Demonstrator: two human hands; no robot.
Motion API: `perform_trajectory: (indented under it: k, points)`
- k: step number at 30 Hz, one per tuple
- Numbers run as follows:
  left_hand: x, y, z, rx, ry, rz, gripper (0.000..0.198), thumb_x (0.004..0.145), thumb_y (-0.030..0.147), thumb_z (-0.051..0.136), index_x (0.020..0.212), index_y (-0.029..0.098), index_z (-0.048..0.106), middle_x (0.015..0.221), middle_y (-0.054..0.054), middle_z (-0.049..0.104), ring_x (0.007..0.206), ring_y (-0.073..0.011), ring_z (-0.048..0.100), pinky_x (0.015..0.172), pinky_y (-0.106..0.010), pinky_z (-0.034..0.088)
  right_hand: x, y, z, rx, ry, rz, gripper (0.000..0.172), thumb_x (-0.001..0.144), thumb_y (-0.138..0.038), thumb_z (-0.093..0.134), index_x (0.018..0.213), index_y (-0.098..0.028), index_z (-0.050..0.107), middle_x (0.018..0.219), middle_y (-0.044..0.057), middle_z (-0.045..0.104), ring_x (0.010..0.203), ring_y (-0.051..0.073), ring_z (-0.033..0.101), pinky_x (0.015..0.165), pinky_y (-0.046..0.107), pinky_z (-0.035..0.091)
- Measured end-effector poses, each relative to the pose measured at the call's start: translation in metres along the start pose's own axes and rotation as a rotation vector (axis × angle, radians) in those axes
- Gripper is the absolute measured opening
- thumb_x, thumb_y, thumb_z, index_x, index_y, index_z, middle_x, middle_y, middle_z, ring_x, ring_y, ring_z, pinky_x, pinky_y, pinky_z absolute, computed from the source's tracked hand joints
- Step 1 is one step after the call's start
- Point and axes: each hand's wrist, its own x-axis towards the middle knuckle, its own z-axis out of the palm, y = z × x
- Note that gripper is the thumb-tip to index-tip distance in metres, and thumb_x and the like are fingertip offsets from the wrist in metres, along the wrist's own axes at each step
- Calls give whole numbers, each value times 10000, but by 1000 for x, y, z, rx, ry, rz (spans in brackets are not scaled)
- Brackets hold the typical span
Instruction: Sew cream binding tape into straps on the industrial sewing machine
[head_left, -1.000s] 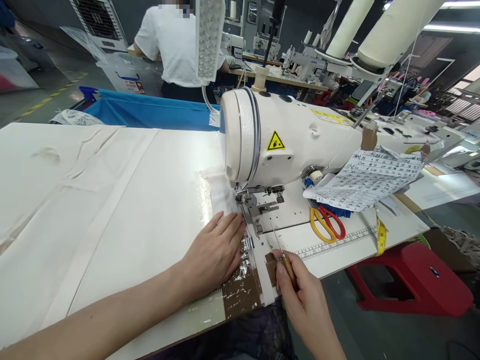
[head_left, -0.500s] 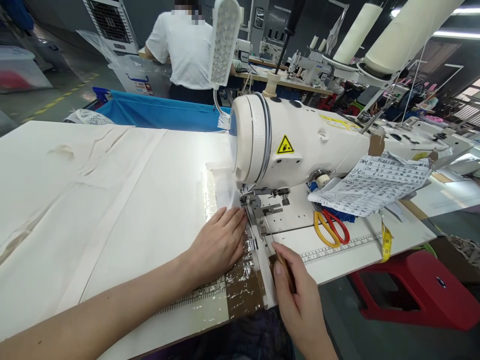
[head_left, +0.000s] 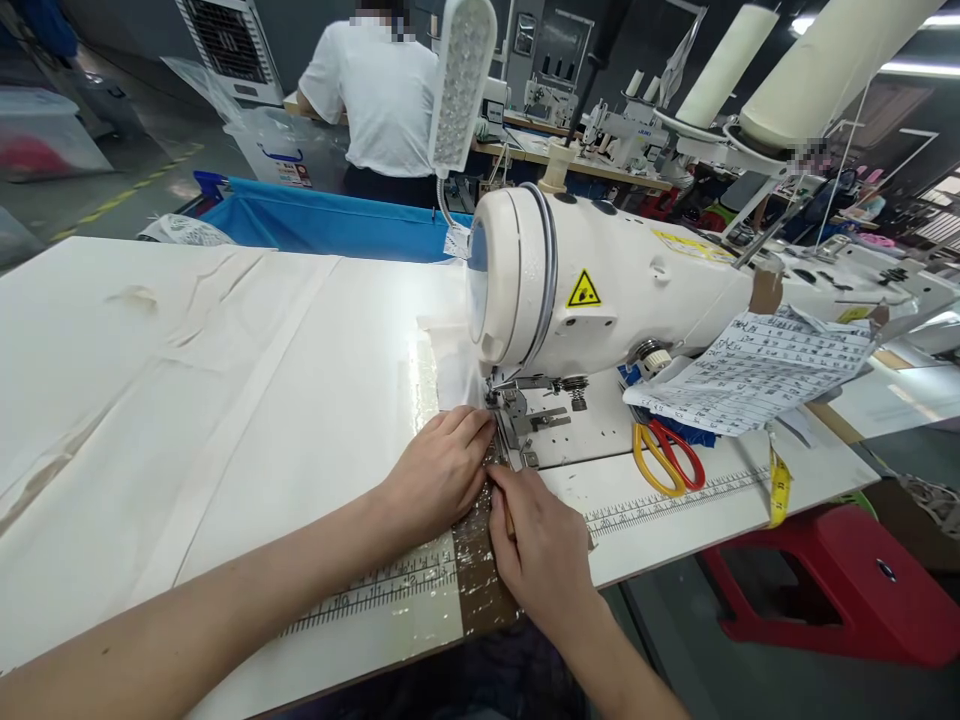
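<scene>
Beside the needle area of a white sewing machine (head_left: 600, 270), my left hand (head_left: 442, 465) presses down with its fingers together, bent over the edge of a white fabric piece (head_left: 456, 370). The fabric runs under the presser foot (head_left: 499, 400); the fingertips are close to it. My right hand (head_left: 544, 545) is closed round the wooden handle of an awl (head_left: 510, 520), its index fingertip near my left fingers. The awl's metal tip is hidden by the hands. Clear tape covers a brown patch (head_left: 480, 580) of the tabletop below them.
Large white cloth (head_left: 225, 400) spreads over the left tabletop. Right of the machine bed lie scissors (head_left: 660, 460), a handwritten sheet (head_left: 772, 370) and a yellow tape measure (head_left: 780, 490). A red stool (head_left: 847, 590) stands below. Behind a blue cloth bin (head_left: 337, 215), a person (head_left: 382, 95) sits facing away.
My right hand has moved up and left with the awl, closer to my left hand. The white strip seen between the hands is now covered. My left fingers look more bent.
</scene>
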Motion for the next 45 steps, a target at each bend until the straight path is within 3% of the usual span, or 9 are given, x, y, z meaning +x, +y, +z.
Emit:
perform_trajectory:
  k: [7,15,20,24,26,30,34,41,45]
  points:
    - [2,-1,1,-16,-7,-10,373,950,155,409,1245,14,590,1225,-199,613,1106,-299,565,925,-463,548,0,-2,2,-101,-17,-1,293,1013,-149,359,1135,-125,624,846,72,694,616,192,651,495,283,421]
    - [3,-9,0,-58,-13,-55,414,972,214,368,1282,60,596,1265,-185,622,1153,-305,566,958,-484,526,3,-6,9,-233,-102,26,365,940,-104,430,1258,-81,607,935,149,733,662,239,703,488,309,479]
    - [5,-15,-2,-58,-18,-104,401,970,226,379,1256,70,612,1263,-170,642,1178,-298,570,1009,-494,480,-1,-5,-1,-66,-76,59,336,1000,-167,416,1241,-106,643,941,132,740,708,250,714,532,314,514]
    - [7,-20,-1,-44,-19,-198,418,982,239,341,1279,75,584,1256,-164,641,1164,-291,562,1013,-497,452,-40,4,-27,414,-56,157,412,1023,-173,434,1433,-179,473,1138,112,719,952,208,706,791,298,562]
    - [8,-22,1,-41,-22,-219,422,982,259,335,1278,83,579,1263,-164,630,1163,-293,551,996,-488,453,-71,11,-41,586,-63,240,442,1014,-151,437,1451,-216,422,1042,69,712,900,179,694,785,281,560]
    - [10,-22,3,-26,-26,-209,435,969,283,335,1246,67,593,1227,-181,631,1102,-299,557,937,-469,471,-131,20,-51,539,-255,354,162,969,-180,429,996,-217,585,690,-29,597,548,134,552,527,231,454]
    - [10,-17,3,22,-31,-191,437,973,280,318,1222,70,608,1188,-185,643,1060,-302,562,897,-459,482,-163,24,-34,443,-407,363,157,886,-156,433,830,-219,565,577,-68,514,480,124,492,473,219,359]
    - [8,-4,-6,154,-108,-183,411,989,241,335,1285,71,563,1259,-175,610,1099,-285,550,922,-428,460,-179,27,28,275,-507,282,137,904,-126,499,881,-176,624,839,18,701,721,157,642,641,258,457]
    - [-11,1,-25,161,-164,-166,405,986,246,339,1296,88,546,1280,-160,591,1129,-282,539,925,-411,471,-188,22,66,156,-568,237,166,981,-305,620,913,-157,651,848,-3,681,718,153,648,685,310,526]
